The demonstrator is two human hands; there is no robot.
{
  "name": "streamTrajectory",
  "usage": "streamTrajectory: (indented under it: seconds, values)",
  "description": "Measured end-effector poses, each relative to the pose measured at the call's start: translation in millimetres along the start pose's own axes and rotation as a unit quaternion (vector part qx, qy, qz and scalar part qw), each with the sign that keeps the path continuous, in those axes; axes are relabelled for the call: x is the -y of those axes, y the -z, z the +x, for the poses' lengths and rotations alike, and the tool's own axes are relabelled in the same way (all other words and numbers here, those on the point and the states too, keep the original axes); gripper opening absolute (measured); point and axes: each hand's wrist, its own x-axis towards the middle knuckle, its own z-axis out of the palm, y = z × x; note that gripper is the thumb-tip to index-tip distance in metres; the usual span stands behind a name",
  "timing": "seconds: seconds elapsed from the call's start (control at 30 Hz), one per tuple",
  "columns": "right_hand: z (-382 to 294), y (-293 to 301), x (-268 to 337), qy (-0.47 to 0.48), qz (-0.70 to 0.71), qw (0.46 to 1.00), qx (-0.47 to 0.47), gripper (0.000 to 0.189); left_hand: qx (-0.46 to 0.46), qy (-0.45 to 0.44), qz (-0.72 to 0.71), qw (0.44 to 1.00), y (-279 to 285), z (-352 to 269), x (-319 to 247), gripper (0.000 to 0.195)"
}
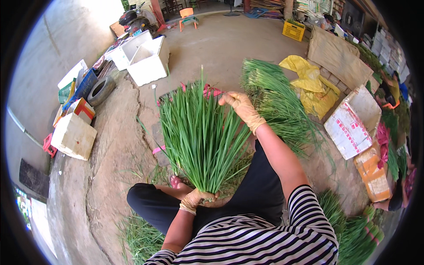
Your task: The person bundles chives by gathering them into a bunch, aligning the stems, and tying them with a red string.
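Observation:
A large bunch of long green chives (202, 142) fans out in front of me, leaf tips pointing away. My left hand (195, 200), in a thin pale glove, is closed around the gathered stem ends, low over my lap. Beside the upper right of the fan is my right hand (241, 107), gloved the same way. Its fingers are bent, and I cannot tell whether a leaf is between them. A thick pile of chives (275, 96) lies on the ground beyond my right forearm. Pink strips (212, 91) show partly behind the leaf tips.
White foam boxes (149, 63) stand ahead on the left, near a tyre (101, 90). To the right are a yellow sack (314, 89) and a marked foam box (351, 126). Tied chive bundles (361, 235) lie lower right; loose leaves (140, 237) lie lower left. People sit at far right.

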Motion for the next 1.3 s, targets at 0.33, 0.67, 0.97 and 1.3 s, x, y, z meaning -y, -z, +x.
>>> streamTrajectory:
  seconds: [0.33, 0.67, 0.97, 1.3]
  values:
    - [-1.3, -8.0, -12.5, -0.137, -0.140, 0.979, 0.060, 0.026, 0.008, -0.015, 0.006, 1.000, -15.8, -3.3, -14.6, 0.021]
    - [-23.6, 5.2, 19.0, 0.109, -0.287, 0.950, -0.053, 0.015, -0.026, -0.021, 0.004, 0.999, -2.0, 2.9, -0.3, 0.023]
    - [-53.3, 0.7, 50.0, 0.192, -0.405, 0.894, -0.018, 0.009, -0.023, -0.033, -0.028, 0.999, -6.0, 0.9, -10.1, 0.019]
    - [-60.2, -7.6, 13.9, -0.193, 0.200, 0.959, 0.052, 0.013, -0.008, -0.046, -0.013, 0.999, -10.2, 6.2, -12.5, 0.021]
